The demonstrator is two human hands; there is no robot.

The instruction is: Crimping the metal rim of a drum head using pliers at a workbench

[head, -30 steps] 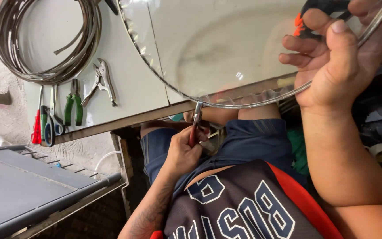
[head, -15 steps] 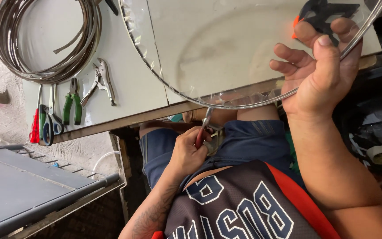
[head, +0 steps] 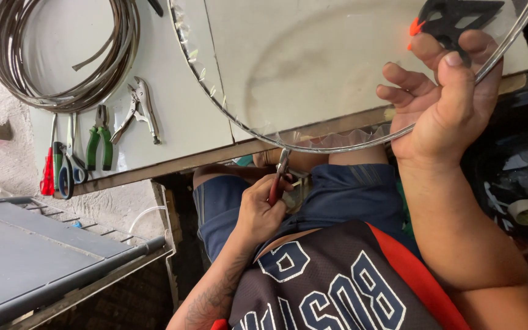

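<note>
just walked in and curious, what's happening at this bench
The person's left hand holds red-handled pliers closed on the metal rim of a round clear panel at the workbench edge. Their right hand grips the rim farther round, beside a black clamp. Other tools lie on the bench.

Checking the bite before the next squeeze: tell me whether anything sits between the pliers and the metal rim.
Nothing visible does. The left hand holds the red-handled pliers directly against the metal rim; the right hand grips the rim farther along.
</note>
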